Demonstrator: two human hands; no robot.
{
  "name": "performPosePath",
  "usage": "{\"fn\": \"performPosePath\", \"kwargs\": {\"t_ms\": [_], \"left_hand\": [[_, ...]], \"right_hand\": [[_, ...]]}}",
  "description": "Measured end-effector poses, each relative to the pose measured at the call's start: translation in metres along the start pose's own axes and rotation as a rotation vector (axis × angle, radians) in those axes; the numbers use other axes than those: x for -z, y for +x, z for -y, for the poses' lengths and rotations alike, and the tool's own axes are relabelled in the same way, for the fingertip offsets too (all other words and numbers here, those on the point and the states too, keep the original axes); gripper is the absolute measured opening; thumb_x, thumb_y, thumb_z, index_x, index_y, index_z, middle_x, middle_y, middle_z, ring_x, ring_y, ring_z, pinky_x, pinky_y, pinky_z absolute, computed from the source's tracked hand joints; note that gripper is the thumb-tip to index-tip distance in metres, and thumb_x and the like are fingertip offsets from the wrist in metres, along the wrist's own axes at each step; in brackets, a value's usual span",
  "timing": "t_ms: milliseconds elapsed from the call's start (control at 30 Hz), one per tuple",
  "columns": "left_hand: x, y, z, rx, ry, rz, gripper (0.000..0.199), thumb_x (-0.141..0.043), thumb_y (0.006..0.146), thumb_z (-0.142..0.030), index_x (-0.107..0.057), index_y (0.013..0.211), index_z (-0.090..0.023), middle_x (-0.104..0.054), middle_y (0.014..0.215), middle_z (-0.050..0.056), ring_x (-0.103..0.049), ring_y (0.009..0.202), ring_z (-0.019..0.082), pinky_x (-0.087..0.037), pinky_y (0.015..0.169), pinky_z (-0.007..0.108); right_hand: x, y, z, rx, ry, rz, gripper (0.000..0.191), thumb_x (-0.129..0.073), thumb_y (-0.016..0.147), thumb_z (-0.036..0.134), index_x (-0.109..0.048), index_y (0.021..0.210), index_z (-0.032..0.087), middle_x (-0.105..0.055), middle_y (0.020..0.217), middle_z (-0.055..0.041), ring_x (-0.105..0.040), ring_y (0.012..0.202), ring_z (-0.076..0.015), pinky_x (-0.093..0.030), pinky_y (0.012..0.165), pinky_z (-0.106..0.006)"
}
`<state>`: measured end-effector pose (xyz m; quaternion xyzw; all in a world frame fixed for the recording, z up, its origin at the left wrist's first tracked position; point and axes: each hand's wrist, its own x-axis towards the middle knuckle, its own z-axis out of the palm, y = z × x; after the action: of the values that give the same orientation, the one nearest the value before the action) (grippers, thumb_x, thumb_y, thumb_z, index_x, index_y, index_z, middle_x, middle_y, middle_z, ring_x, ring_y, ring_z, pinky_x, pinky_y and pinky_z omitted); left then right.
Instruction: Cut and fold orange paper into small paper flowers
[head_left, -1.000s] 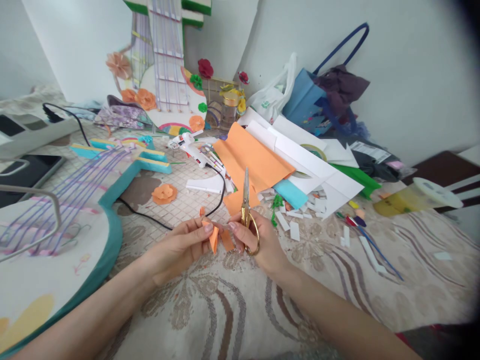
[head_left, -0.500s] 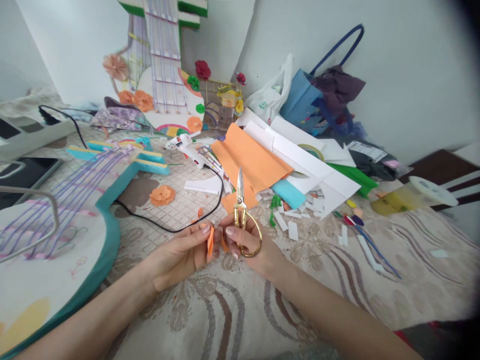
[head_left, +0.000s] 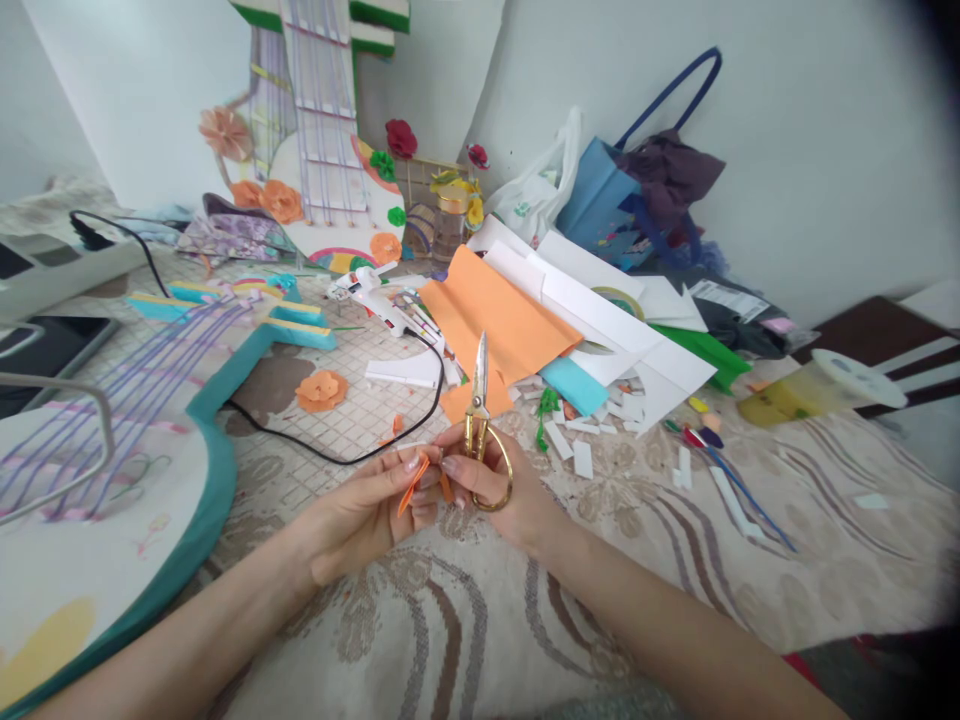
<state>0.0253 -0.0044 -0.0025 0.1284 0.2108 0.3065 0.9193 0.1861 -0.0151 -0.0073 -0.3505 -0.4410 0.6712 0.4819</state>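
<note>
Low over the patterned cloth, my left hand (head_left: 375,500) pinches a small folded piece of orange paper (head_left: 414,485) between thumb and fingers. My right hand (head_left: 499,480) grips gold-handled scissors (head_left: 478,390), their blades together and pointing away from me. Its thumb and fingertips meet those of my left hand at the paper. A second bit of orange shows under the right fingers; whether it belongs to the same piece is hidden. Beyond the hands lie a large orange sheet (head_left: 495,320) and an orange paper flower (head_left: 321,390).
At left lies a guitar-shaped craft (head_left: 217,450) with purple strings. A glue gun (head_left: 371,298) trails a black cord (head_left: 330,460) near my left hand. White sheets (head_left: 600,310) and scraps lie behind the scissors. A lidded yellow cup (head_left: 787,390) rests on its side at right.
My right hand has moved left, so its fingertips now meet the left hand's. The orange paper has turned from upright to slanted. The view has shifted slightly.
</note>
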Motion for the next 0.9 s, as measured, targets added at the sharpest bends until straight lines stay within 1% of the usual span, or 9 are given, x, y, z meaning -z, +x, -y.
{"fn": "performPosePath", "kwargs": {"t_ms": [233,367,467,633,767,900], "left_hand": [[0.0,0.0027,0.0038,-0.031,-0.03,0.01,0.018,-0.073,0.07,-0.012,-0.065,0.086,-0.008,-0.056,0.064,0.0,-0.049,0.056,0.004,-0.044,0.055,0.015],[-0.0002,0.0024,0.0043,-0.028,-0.046,0.014,0.015,-0.073,0.07,-0.013,-0.065,0.082,-0.006,-0.056,0.064,0.0,-0.05,0.056,0.005,-0.046,0.056,0.015],[-0.0005,0.0023,0.0046,-0.027,-0.033,0.011,0.014,-0.071,0.071,-0.011,-0.065,0.083,-0.006,-0.056,0.063,0.001,-0.052,0.056,0.005,-0.046,0.056,0.016],[-0.0026,0.0033,0.0042,-0.004,0.017,0.036,0.011,-0.068,0.074,-0.011,-0.066,0.084,-0.007,-0.06,0.065,0.003,-0.052,0.057,0.006,-0.045,0.056,0.015],[-0.0048,0.003,0.0026,-0.037,0.008,0.007,0.014,-0.07,0.073,-0.012,-0.067,0.086,-0.008,-0.059,0.065,0.001,-0.052,0.057,0.005,-0.045,0.056,0.013],[-0.0023,0.0028,0.0024,-0.068,-0.004,-0.025,0.013,-0.073,0.07,-0.013,-0.068,0.081,-0.007,-0.058,0.063,-0.001,-0.052,0.057,0.004,-0.046,0.056,0.012]], "right_hand": [[0.0015,0.002,-0.0028,0.043,-0.013,-0.003,0.016,-0.067,0.075,0.027,-0.062,0.087,0.019,-0.058,0.065,0.0029,-0.049,0.047,-0.0067,-0.04,0.046,-0.019],[0.0033,0.0034,-0.004,0.055,0.005,0.01,0.014,-0.066,0.077,0.026,-0.062,0.088,0.019,-0.059,0.068,0.0023,-0.05,0.048,-0.0068,-0.041,0.046,-0.019],[0.0038,0.0032,-0.0042,0.054,-0.017,0.02,0.012,-0.065,0.078,0.026,-0.061,0.087,0.018,-0.057,0.066,0.0025,-0.049,0.049,-0.0071,-0.041,0.047,-0.02],[0.003,0.0043,-0.0053,0.05,-0.038,-0.031,0.012,-0.066,0.077,0.027,-0.059,0.081,0.018,-0.055,0.06,0.0039,-0.048,0.046,-0.0066,-0.04,0.045,-0.019],[0.0034,0.0063,-0.0051,0.034,0.045,-0.014,0.014,-0.063,0.079,0.031,-0.06,0.085,0.018,-0.057,0.061,0.0038,-0.051,0.045,-0.0075,-0.041,0.045,-0.02],[0.0047,0.0066,-0.0044,0.034,0.061,0.02,0.015,-0.067,0.075,0.028,-0.062,0.086,0.018,-0.06,0.067,0.002,-0.053,0.049,-0.0075,-0.044,0.048,-0.02]]}}
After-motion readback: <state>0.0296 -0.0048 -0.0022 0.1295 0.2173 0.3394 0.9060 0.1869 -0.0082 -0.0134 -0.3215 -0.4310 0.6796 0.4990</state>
